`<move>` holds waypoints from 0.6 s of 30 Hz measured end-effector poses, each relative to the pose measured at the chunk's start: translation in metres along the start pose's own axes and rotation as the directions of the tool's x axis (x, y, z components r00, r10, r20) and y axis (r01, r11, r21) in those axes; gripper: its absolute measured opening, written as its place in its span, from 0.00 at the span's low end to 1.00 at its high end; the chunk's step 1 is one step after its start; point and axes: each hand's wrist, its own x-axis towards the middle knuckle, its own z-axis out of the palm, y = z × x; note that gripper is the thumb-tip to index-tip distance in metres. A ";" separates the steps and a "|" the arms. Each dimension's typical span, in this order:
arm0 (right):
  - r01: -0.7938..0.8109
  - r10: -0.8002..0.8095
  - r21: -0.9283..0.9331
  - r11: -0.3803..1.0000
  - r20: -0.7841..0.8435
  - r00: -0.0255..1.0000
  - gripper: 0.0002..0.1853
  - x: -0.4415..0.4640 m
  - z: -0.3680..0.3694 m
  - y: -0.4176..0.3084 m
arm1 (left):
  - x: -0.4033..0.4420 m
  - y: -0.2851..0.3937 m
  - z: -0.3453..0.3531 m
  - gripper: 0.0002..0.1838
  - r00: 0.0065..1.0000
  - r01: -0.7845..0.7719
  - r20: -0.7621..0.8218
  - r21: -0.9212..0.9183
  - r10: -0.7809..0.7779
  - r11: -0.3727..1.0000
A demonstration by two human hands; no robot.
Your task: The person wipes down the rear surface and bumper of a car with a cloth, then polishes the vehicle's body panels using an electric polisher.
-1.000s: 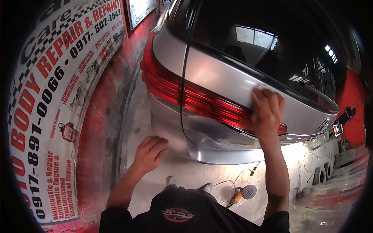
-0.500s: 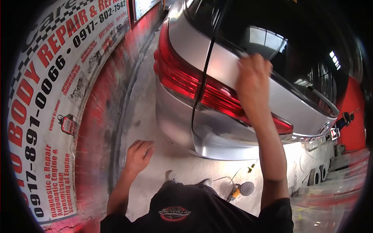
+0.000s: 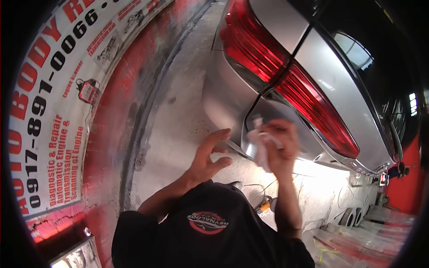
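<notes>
My right hand (image 3: 285, 143) is closed on a crumpled whitish cloth (image 3: 262, 154), both blurred by motion. It is in front of the car's rear corner, below the red tail light (image 3: 313, 107). My left hand (image 3: 210, 156) is to its left, empty, with thumb and fingers spread and turned toward the cloth. Behind both hands stands a silver car (image 3: 223, 94); a dark panel gap runs down between the two parts of its tail light. From this angle I cannot tell whether the cloth touches the bodywork.
A printed repair-shop banner (image 3: 67, 107) hangs on the red wall (image 3: 116, 111) at left. A yellow and black tool (image 3: 264, 207) with a cord lies on the concrete floor (image 3: 165, 143). Tires (image 3: 348, 217) and clear plastic sheeting (image 3: 357, 243) are at right.
My right hand has come down from the panel above the tail light, and the whitish cloth now shows in it. My left hand has moved up and right, its fingers spreading. The view has shifted.
</notes>
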 end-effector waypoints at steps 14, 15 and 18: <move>-0.646 0.804 0.760 -0.069 0.426 0.415 0.20 -0.177 0.039 0.049 | -0.020 -0.058 0.025 0.10 0.778 0.628 0.176 -0.237 -0.603 0.741; -0.586 0.788 0.789 -0.184 0.475 0.392 0.20 -0.189 0.035 0.051 | -0.017 -0.057 0.031 0.09 0.751 0.660 0.211 -0.244 -0.625 0.711; -0.426 0.770 0.814 -0.394 0.546 0.331 0.19 -0.230 0.031 0.058 | -0.012 -0.070 0.049 0.10 0.679 0.732 0.306 -0.220 -0.667 0.645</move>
